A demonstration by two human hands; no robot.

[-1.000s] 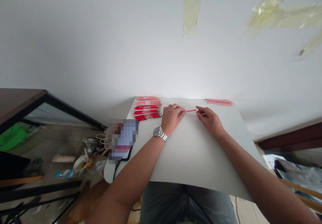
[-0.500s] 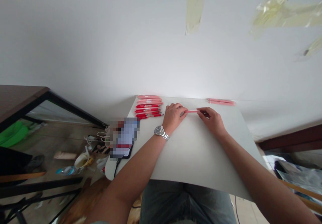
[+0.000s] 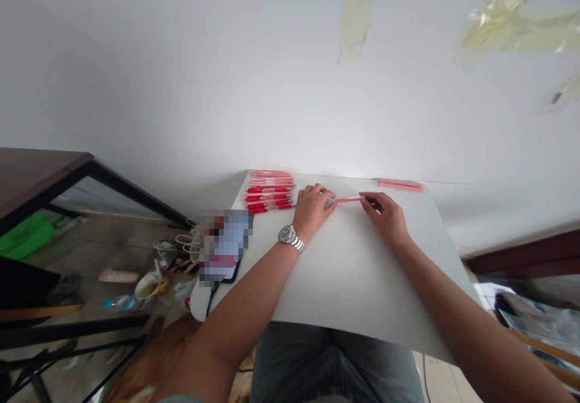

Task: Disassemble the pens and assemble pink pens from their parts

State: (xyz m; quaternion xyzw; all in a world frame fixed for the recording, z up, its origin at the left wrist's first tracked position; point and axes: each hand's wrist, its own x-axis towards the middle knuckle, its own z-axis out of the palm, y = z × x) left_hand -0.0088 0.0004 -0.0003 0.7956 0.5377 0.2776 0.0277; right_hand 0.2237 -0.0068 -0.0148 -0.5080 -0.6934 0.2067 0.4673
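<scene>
My left hand [image 3: 314,207] and my right hand [image 3: 384,217] hold a slim pink pen barrel [image 3: 348,199] between them, just above a white board [image 3: 357,264]. A small grey piece [image 3: 329,203] shows at my left fingertips, but its shape is partly hidden. A stack of red-and-pink pens [image 3: 269,191] lies beside my left hand, towards the far left corner. Several pink pen parts [image 3: 400,184] lie along the far edge, beyond my right hand. A steel wristwatch [image 3: 287,234] sits on my left wrist.
A phone [image 3: 225,247], blurred out, lies by the board's left edge with a black cable trailing off it. Below left, a cluttered floor holds a cup, a bottle and cords. Dark furniture stands at both sides, and a white wall rises behind the board.
My hands have drawn slightly farther apart, and more of the pink barrel shows between them. The whole scene has shifted a little with my head.
</scene>
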